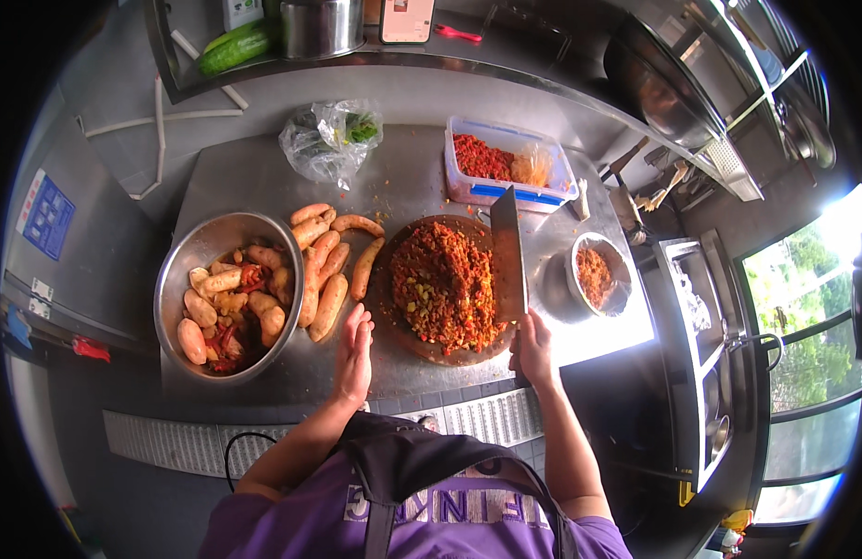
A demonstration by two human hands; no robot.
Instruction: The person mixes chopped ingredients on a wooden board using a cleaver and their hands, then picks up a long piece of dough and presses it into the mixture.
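My right hand [536, 346] grips the handle of a broad-bladed cleaver [509, 258], its blade raised on edge at the right side of a round wooden chopping board [431, 358]. On the board sits a large mound of finely chopped red chili mix [441, 286] with yellow bits. My left hand [354, 353] holds nothing; its fingers are extended at the board's lower left, palm towards the mound. Beside it lie several long pale-orange roots [329, 307], perhaps pickled. A steel bowl [161, 307] at the left contains more of these roots and red chilies in dark liquid.
On the steel table [228, 168], a clear plastic bag [326, 150] with greens lies at the back. A plastic tub [487, 199] of chopped red chili stands back right. A plastic-lined small bowl [574, 269] is farther right. The shelf edge [403, 61] overhangs the back.
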